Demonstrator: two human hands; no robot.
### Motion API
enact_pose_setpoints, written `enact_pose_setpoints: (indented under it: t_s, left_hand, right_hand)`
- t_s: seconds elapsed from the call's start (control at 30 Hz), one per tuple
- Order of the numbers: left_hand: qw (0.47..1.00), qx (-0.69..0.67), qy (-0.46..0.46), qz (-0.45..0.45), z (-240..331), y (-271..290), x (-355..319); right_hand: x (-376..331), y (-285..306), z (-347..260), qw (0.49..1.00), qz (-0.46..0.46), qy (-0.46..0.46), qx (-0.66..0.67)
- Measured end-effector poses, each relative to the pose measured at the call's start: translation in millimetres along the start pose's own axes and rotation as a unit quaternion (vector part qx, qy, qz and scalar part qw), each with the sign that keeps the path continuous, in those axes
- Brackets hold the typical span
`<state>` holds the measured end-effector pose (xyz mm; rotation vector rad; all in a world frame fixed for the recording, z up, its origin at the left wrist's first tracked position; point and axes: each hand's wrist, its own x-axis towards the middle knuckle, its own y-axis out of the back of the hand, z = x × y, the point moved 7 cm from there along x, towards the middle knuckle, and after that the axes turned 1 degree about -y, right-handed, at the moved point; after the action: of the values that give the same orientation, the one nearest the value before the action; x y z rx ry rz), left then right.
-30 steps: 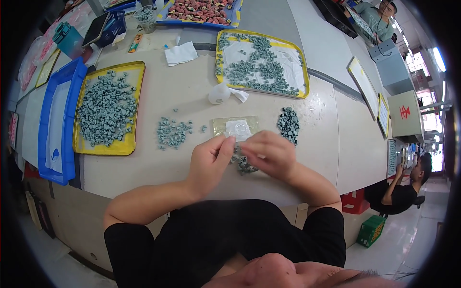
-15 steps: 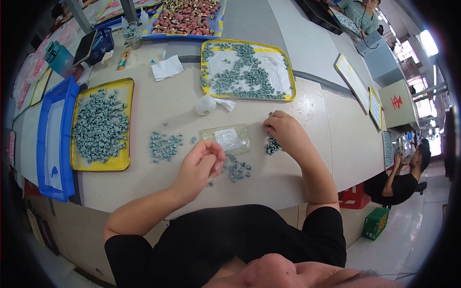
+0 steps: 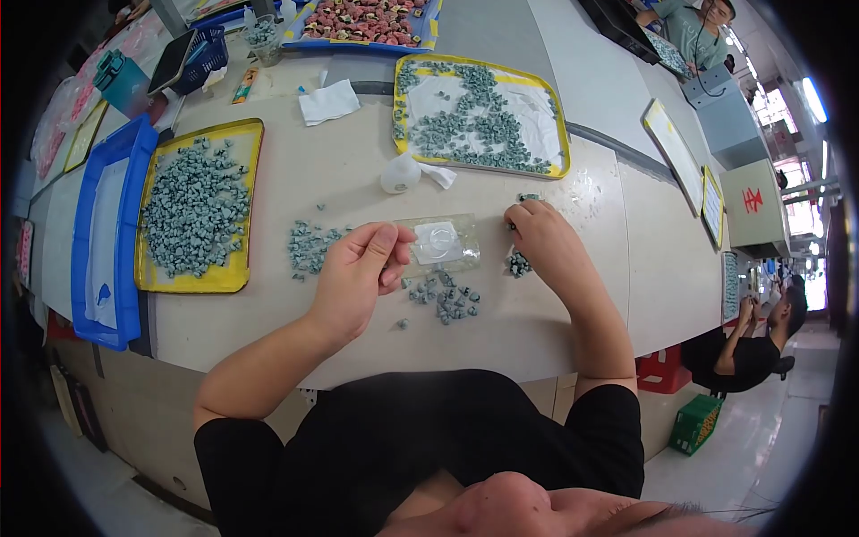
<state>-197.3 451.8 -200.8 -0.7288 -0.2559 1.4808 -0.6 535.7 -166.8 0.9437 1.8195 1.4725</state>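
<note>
My left hand (image 3: 356, 276) is raised over the table with its fingers curled in and thumb on top. Anything inside it is too small or hidden to name. Beside it lies a clear flat pad (image 3: 461, 242) with a white paper and a round ring mark. My right hand (image 3: 548, 237) bends down at a small pile of dark grey-green pieces (image 3: 519, 264), fingertips pinched together at a dark bit. More such pieces (image 3: 528, 197) lie just beyond its knuckles. Loose grey-green pieces (image 3: 456, 304) sit on the near side of the pad, and another group (image 3: 309, 248) lies left of my left hand.
A yellow-edged tray (image 3: 255, 179) heaped with grey-green pieces stands left, beside a blue bin (image 3: 82, 268). Another yellow-rimmed tray (image 3: 564, 134) is at the back. A white round bottle (image 3: 400, 174), tissue (image 3: 329, 103) and blue tray of reddish pieces (image 3: 434, 36) stand farther off.
The whole view has shifted slightly. My left hand has moved left, away from the loose pieces in front of the pad, and turned thumb-up. My right hand stays at its pile, fingertips slightly nearer me.
</note>
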Motion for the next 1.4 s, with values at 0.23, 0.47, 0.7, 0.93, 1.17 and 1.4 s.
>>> enact_pose_setpoints:
  t_s: [0.23,0.47,0.7,0.93,1.17,1.4]
  left_hand:
    - [0.999,0.036,-0.016,0.008,-2,-11,3]
    - [0.999,0.039,-0.029,-0.011,5,-10,4]
    - [0.993,0.1,-0.033,-0.047,-1,0,-4]
    - [0.996,0.061,0.045,-0.05,3,1,-26]
    - [0.993,0.098,0.031,-0.053,25,25,-56]
    - [0.996,0.053,0.036,-0.059,34,43,-82]
  right_hand:
    - [7,2,12,0.997,0.022,0.002,0.072]
    - [18,-3,9,0.979,0.001,-0.01,0.201]
    - [12,18,-38,0.947,0.128,0.085,0.284]
    - [-14,16,-103,0.928,0.147,0.203,0.275]
    - [-28,26,-153,0.92,0.225,0.2,0.25]
    - [-32,24,-196,0.916,0.221,0.231,0.242]
